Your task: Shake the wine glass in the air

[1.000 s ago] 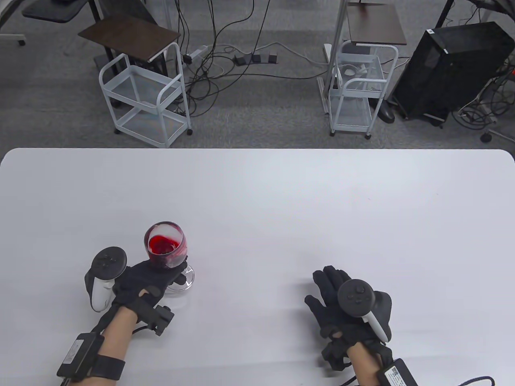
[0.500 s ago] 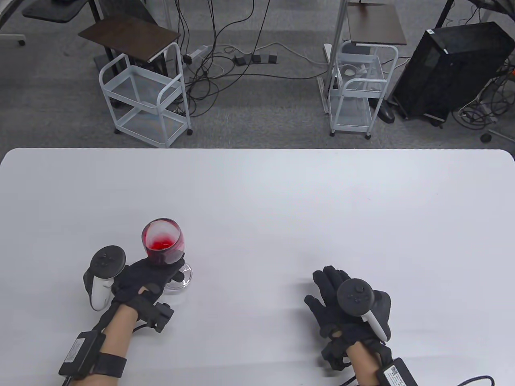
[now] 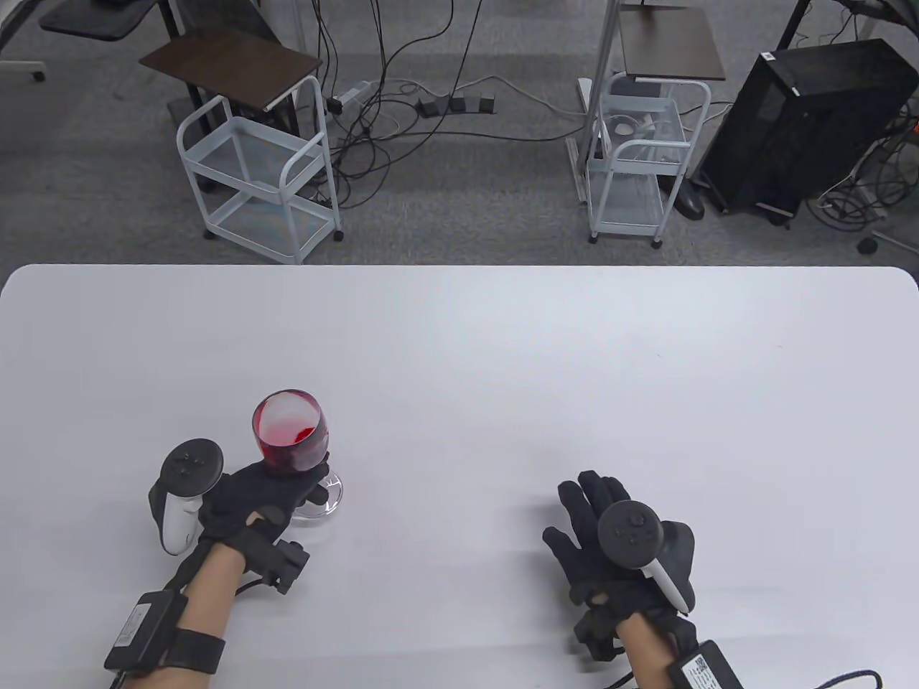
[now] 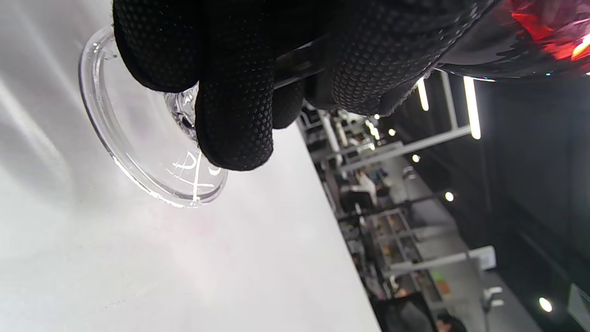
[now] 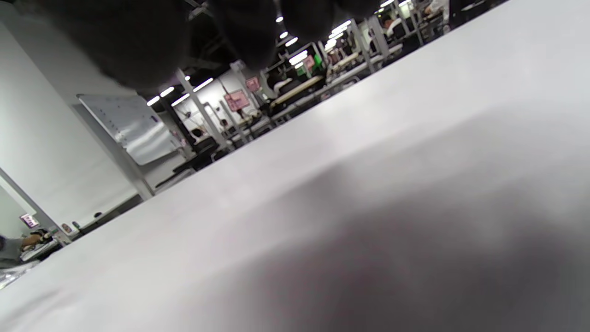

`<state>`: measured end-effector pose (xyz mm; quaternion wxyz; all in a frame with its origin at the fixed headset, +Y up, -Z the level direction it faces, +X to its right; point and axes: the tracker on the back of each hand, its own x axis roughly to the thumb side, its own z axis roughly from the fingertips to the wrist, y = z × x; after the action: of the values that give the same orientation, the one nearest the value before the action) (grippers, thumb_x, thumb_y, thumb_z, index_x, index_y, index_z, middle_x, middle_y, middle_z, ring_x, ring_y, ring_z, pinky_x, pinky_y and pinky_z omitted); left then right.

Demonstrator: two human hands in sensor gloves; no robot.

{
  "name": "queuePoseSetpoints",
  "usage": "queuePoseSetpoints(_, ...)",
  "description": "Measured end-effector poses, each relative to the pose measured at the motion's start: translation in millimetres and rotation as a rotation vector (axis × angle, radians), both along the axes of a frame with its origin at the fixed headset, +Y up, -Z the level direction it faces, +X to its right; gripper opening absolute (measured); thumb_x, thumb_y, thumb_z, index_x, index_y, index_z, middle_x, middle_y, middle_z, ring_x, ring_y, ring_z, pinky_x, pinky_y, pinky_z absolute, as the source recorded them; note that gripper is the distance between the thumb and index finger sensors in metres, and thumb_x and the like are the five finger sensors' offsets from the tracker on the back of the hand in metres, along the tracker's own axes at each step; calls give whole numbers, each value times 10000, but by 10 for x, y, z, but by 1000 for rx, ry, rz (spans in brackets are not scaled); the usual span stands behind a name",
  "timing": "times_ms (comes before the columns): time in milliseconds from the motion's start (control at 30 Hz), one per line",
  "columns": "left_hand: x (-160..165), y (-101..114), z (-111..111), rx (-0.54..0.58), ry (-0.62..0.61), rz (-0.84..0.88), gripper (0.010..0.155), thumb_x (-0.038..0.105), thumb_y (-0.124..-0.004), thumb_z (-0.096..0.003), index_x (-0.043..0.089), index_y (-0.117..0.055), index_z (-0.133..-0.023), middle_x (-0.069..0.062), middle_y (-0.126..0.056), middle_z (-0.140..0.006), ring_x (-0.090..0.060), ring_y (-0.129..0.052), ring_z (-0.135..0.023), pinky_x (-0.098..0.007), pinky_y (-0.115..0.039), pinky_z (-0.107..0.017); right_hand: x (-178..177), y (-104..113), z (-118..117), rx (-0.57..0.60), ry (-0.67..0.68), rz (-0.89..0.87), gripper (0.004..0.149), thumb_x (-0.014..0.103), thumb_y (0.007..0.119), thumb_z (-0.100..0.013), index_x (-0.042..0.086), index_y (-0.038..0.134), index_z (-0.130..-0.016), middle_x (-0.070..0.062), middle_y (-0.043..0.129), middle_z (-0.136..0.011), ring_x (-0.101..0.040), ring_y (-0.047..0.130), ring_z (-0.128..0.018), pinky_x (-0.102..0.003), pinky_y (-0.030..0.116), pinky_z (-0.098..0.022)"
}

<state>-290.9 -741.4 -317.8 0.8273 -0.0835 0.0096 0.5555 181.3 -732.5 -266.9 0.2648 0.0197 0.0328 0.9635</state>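
Observation:
A wine glass (image 3: 291, 430) with red liquid in its bowl is at the front left of the white table (image 3: 502, 344). My left hand (image 3: 258, 499) grips its stem just under the bowl. In the left wrist view my gloved fingers (image 4: 235, 92) wrap the stem, and the clear foot (image 4: 147, 161) sits close to the table surface, tilted; whether it touches the table cannot be told. The red bowl shows at that view's top right (image 4: 544, 27). My right hand (image 3: 599, 538) rests flat on the table at the front right, fingers spread, holding nothing.
Beyond the table's far edge stand two white wire carts (image 3: 262, 172) (image 3: 635, 158), floor cables and a black computer case (image 3: 804, 122). The right wrist view shows only bare table top (image 5: 368, 207).
The glass shifted slightly left and back with my left hand, and the red liquid sloshed from a swirl to one side of the bowl. The right hand stayed put.

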Motion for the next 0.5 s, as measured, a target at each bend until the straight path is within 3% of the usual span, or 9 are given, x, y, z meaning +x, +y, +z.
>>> queuePoseSetpoints(367, -51, -19, -33, -17, 22, 19, 450, 388, -972, -465, 233, -917, -884, -100, -981, -915, -205, -1206, -557, -449, -920, -539, 0, -20, -21, -21, 3, -7, 695, 553, 737, -417, 284, 538, -1026, -12, 382, -1170, -345, 287, -1083, -632, 292, -751)
queuePoseSetpoints(500, 35, -23, -20, -11, -28, 27, 449, 393, -966, -468, 241, -911, -887, -93, -977, -921, -199, -1204, -565, -441, -922, -546, -1, -22, -22, -17, 6, -6, 694, 553, 737, -418, 282, 542, -1026, -14, 389, -1170, -345, 292, -1083, -633, 296, -751)
